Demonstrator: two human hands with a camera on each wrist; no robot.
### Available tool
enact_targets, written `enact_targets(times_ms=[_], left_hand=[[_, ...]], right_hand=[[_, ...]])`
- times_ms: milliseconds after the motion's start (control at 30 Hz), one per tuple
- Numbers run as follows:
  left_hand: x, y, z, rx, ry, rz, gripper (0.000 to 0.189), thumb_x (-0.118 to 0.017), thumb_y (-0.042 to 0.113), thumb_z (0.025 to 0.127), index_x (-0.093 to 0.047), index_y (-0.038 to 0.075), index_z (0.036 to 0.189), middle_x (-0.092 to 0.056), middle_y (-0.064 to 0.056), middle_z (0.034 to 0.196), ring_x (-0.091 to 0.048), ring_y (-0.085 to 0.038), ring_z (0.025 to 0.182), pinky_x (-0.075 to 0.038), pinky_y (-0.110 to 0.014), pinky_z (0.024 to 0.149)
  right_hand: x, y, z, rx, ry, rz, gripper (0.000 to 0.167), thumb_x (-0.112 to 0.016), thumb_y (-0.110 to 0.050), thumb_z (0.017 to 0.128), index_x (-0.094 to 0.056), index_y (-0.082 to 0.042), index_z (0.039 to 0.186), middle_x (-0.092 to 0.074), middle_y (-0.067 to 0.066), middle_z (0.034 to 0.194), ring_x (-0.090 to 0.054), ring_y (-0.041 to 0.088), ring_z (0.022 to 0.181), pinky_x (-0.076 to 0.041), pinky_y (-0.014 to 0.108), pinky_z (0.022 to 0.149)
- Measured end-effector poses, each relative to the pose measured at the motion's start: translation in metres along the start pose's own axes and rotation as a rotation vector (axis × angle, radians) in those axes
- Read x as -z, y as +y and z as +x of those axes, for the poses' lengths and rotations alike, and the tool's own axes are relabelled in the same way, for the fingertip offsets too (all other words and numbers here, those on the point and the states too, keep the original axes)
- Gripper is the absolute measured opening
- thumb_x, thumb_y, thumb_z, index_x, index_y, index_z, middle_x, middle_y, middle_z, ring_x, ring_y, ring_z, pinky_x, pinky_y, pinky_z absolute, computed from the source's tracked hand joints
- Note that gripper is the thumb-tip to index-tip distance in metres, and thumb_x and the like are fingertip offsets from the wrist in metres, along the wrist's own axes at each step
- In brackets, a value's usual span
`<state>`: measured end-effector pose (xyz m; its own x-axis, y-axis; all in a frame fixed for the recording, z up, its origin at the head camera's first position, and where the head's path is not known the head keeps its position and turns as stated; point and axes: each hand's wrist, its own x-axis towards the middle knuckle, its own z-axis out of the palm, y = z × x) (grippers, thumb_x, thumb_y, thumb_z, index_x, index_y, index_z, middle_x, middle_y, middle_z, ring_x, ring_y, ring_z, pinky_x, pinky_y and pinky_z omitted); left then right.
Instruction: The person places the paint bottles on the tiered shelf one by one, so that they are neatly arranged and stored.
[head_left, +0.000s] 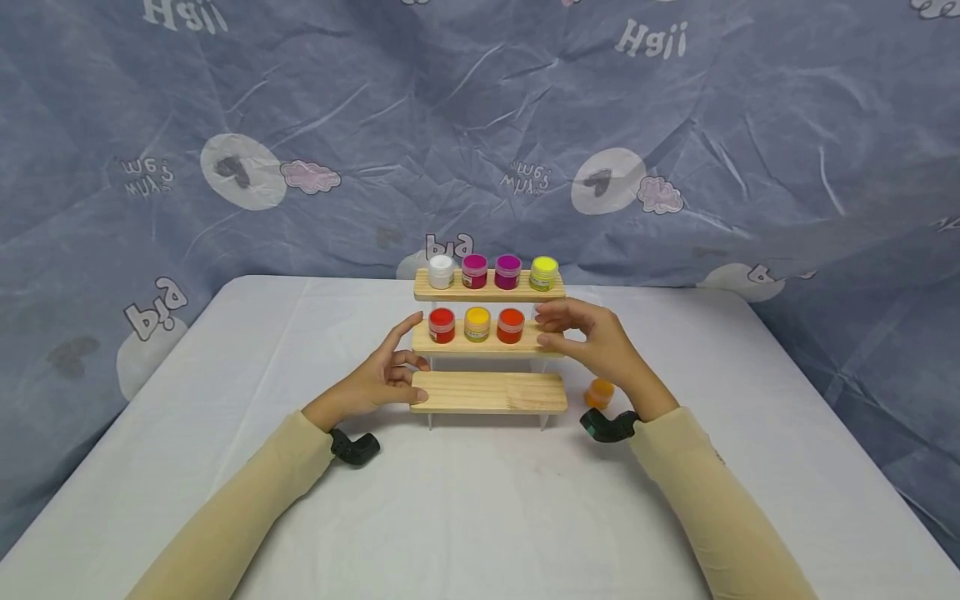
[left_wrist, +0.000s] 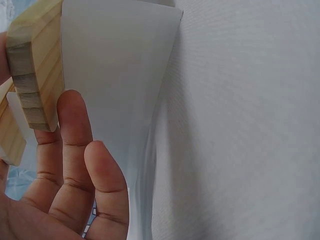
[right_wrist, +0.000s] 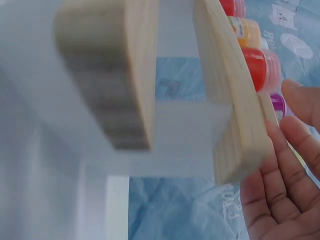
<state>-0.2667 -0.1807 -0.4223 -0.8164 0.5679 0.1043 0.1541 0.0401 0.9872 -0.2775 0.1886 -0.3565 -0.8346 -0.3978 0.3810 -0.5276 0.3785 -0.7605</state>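
A three-tier wooden display stand [head_left: 480, 392] stands mid-table on clear supports. My left hand [head_left: 375, 379] grips the left end of its lowest shelf, thumb on top and fingers under the wood [left_wrist: 45, 70]. At the right end of the middle shelf, my right hand [head_left: 592, 333] has relaxed, parted fingers with nothing between them. The middle shelf carries a red jar [head_left: 442, 326], a yellow-orange jar [head_left: 477, 325] and an orange-red jar [head_left: 511, 326]; the last is closest to the right hand [right_wrist: 285, 185]. Nothing sits on the lowest shelf.
Along the top shelf [head_left: 487, 294] stand a white jar [head_left: 441, 272], a magenta jar [head_left: 475, 272], a purple jar [head_left: 507, 272] and a bright yellow jar [head_left: 543, 273]. An orange jar [head_left: 599, 392] is on the white table [head_left: 480, 517], right of the stand, beneath my right wrist. A blue-grey cloth [head_left: 420, 125] hangs behind.
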Motion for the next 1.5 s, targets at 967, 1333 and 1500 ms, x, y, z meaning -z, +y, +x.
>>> enact_targets(times_ms=[967, 1333, 1500], left_hand=[[0.0, -0.001, 0.0, 0.008, -0.001, -0.01, 0.121, -0.078, -0.012, 0.089, -0.002, 0.024, 0.176, -0.059, -0.018, 0.124, -0.059, -0.016, 0.082, -0.051, -0.022, 0.071], [-0.001, 0.0, 0.001, -0.001, -0.007, -0.016, 0.121, -0.076, -0.014, 0.089, -0.001, 0.023, 0.176, -0.059, -0.017, 0.122, -0.06, -0.016, 0.083, -0.053, -0.022, 0.072], [0.0, -0.001, 0.001, -0.002, -0.007, -0.011, 0.12, -0.077, -0.013, 0.089, 0.0, 0.022, 0.176, -0.059, -0.017, 0.122, -0.06, -0.016, 0.083, -0.053, -0.023, 0.072]], right_hand=[[0.072, 0.067, -0.055, -0.361, -0.202, 0.074, 0.043, -0.071, -0.008, 0.105, -0.061, 0.012, 0.142, -0.068, 0.031, 0.133, -0.07, 0.01, 0.106, -0.058, 0.024, 0.091], [0.077, 0.087, -0.063, -0.342, -0.325, 0.164, 0.043, -0.069, 0.005, 0.1, -0.058, 0.018, 0.139, -0.068, 0.028, 0.133, -0.07, 0.008, 0.109, -0.056, 0.021, 0.094], [0.076, 0.091, -0.063, -0.29, -0.411, 0.141, 0.046, -0.075, 0.005, 0.096, -0.061, 0.017, 0.138, -0.068, 0.024, 0.136, -0.068, 0.006, 0.113, -0.053, 0.019, 0.099]])
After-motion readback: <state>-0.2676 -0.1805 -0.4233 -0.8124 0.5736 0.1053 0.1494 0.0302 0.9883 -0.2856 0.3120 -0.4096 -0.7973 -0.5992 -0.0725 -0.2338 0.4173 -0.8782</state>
